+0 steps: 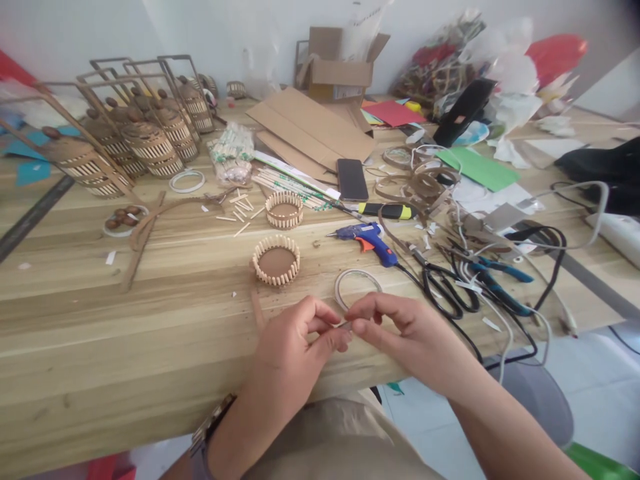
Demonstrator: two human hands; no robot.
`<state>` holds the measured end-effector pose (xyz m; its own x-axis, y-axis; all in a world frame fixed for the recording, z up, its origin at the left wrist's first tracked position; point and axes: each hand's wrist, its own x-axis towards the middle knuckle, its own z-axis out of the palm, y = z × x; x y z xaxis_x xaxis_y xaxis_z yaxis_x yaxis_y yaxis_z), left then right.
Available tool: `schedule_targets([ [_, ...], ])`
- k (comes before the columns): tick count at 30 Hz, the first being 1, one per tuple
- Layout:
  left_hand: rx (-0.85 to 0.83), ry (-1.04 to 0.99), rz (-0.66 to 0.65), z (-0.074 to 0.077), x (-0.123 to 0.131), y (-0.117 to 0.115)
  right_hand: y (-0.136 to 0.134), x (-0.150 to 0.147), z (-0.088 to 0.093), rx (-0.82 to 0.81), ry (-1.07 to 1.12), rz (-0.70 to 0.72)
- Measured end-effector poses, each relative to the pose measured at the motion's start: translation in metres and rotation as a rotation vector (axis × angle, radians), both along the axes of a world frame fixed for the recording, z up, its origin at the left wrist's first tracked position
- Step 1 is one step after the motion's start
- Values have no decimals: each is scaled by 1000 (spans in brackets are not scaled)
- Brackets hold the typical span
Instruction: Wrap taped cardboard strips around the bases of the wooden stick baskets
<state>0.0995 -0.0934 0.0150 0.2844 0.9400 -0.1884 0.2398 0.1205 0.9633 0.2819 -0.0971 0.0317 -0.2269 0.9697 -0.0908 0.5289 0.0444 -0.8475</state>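
My left hand [300, 343] and my right hand [400, 327] meet above the table's front edge. Both are closed, pinching a thin dark strip [345, 325] between thumbs and fingers; most of it is hidden. A brown flat strip [257, 311] shows beyond my left hand, and I cannot tell whether it joins the held piece. Just past my fingertips lies a white ring [340, 288]. Farther off stand a round brown base ringed with short sticks [277, 263] and a similar one [284, 212]. To their right rests a blue glue gun [367, 240].
Scissors [450, 293], blue pliers [500, 287] and tangled cables crowd the right. A phone [352, 180], a yellow-black utility knife [387, 211] and cardboard sheets [315, 130] lie behind. Several stick lanterns [153, 147] stand back left, near a dish of brown beads [121, 219].
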Motion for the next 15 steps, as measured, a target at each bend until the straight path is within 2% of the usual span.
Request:
schedule_targets([
  [2,187,93,41,0,-3,-4,1,-7,-4,-74,65,11],
  [5,583,214,140,6,-14,-17,2,-9,-14,-97,167,-52],
  [7,720,217,100,11,-23,-27,1,-10,-17,-113,240,-111],
  [9,613,157,-34,13,-28,-35,-1,-13,-19,-125,289,-145],
  [11,309,68,-138,8,-28,-38,-3,-17,-19,-120,319,-155],
  [13,7,-67,-121,-2,-24,-37,-4,-21,-19,-103,337,-153],
  [15,-132,-207,-16,-13,-18,-34,-5,-23,-20,-81,343,-153],
])
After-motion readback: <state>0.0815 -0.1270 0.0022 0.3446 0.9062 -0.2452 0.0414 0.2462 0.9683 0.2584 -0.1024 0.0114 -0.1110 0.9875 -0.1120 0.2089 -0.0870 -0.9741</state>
